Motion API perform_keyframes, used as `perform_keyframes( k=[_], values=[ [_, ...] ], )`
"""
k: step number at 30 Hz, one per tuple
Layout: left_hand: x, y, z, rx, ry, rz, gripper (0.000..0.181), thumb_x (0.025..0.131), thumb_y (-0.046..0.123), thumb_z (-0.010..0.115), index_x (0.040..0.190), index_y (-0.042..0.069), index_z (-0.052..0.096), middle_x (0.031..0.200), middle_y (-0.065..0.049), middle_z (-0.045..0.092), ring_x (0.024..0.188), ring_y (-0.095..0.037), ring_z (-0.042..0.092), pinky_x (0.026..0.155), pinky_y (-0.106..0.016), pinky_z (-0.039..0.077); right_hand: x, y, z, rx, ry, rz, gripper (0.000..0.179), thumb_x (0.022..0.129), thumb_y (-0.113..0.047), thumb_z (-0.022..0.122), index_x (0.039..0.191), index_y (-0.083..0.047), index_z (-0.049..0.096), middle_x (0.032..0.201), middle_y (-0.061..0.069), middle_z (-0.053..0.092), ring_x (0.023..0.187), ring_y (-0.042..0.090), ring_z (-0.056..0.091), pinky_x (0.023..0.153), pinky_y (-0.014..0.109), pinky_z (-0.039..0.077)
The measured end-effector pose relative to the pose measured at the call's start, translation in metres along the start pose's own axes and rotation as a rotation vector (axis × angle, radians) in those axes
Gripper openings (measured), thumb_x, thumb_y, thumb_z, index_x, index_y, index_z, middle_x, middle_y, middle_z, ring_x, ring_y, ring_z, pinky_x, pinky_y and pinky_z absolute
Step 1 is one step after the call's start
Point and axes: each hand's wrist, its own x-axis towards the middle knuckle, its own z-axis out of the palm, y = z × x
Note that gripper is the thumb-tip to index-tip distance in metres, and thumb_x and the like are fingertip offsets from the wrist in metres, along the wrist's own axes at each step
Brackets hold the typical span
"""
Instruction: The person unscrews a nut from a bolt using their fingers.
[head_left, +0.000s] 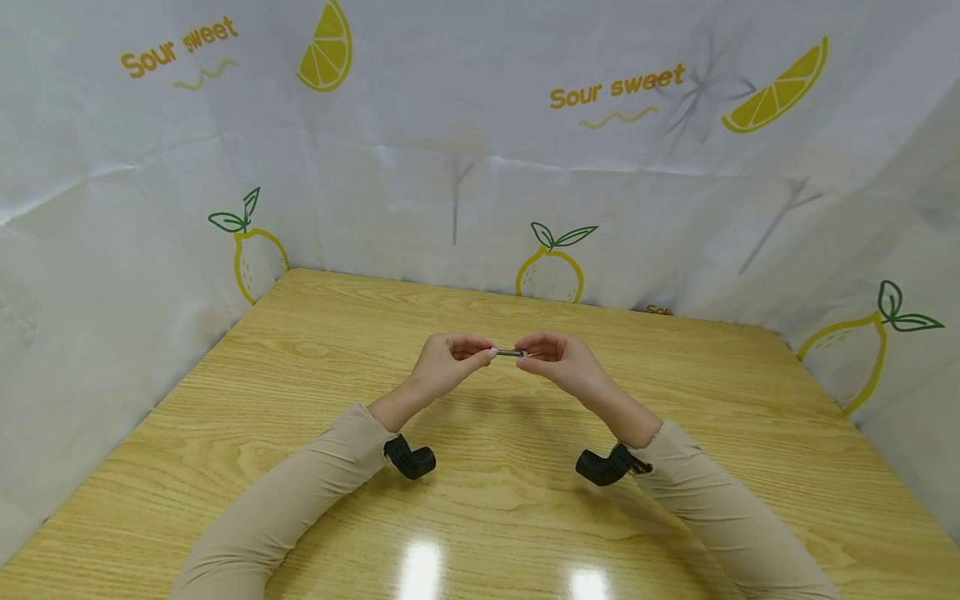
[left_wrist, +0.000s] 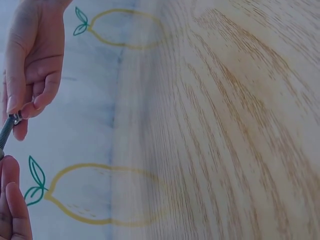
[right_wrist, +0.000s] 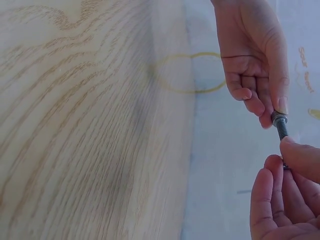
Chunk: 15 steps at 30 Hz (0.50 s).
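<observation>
A metal threaded bolt (head_left: 509, 352) is held level above the table between both hands. My left hand (head_left: 444, 363) pinches its wider end (right_wrist: 279, 120) between thumb and fingers. At the opposite end, my right hand (head_left: 564, 363) pinches a small metal piece, seen in the left wrist view as a ring-like nut (left_wrist: 18, 118) at the bolt's tip. Fingers hide part of this nut, and how far it sits on the thread I cannot tell. In the right wrist view, bare thread shows between the two hands.
A wood-grain table (head_left: 495, 517) lies beneath the hands. White cloth (head_left: 420, 108) printed with lemons and lettering hangs behind it and at both sides. Black wrist mounts (head_left: 411, 458) sit below each sleeve cuff.
</observation>
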Motion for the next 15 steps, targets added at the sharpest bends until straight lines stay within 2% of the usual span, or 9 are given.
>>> perform_keyframes(
  k=[9, 15],
  values=[
    [0.0002, -0.0001, -0.001, -0.004, 0.003, -0.018, 0.027, 0.09, 0.019, 0.063, 0.111, 0.002, 0.067, 0.106, -0.02, 0.068, 0.1, -0.039, 0.063, 0.087, -0.046, 0.052, -0.0005, 0.0011, -0.0023, -0.023, 0.009, -0.014, 0.032, 0.089, -0.017, 0.064, 0.116, -0.001, 0.06, 0.114, 0.019, 0.063, 0.091, 0.005, 0.063, 0.092, 0.041, 0.051],
    [0.0014, -0.0013, -0.0023, -0.017, 0.009, -0.034, 0.027, 0.09, 0.017, 0.063, 0.111, 0.001, 0.067, 0.107, -0.023, 0.067, 0.102, -0.041, 0.062, 0.088, -0.047, 0.051, -0.001, 0.0061, -0.0058, -0.003, 0.024, -0.028, 0.035, 0.089, -0.015, 0.064, 0.118, 0.002, 0.058, 0.118, 0.021, 0.061, 0.089, -0.001, 0.062, 0.093, 0.047, 0.049]
  ],
)
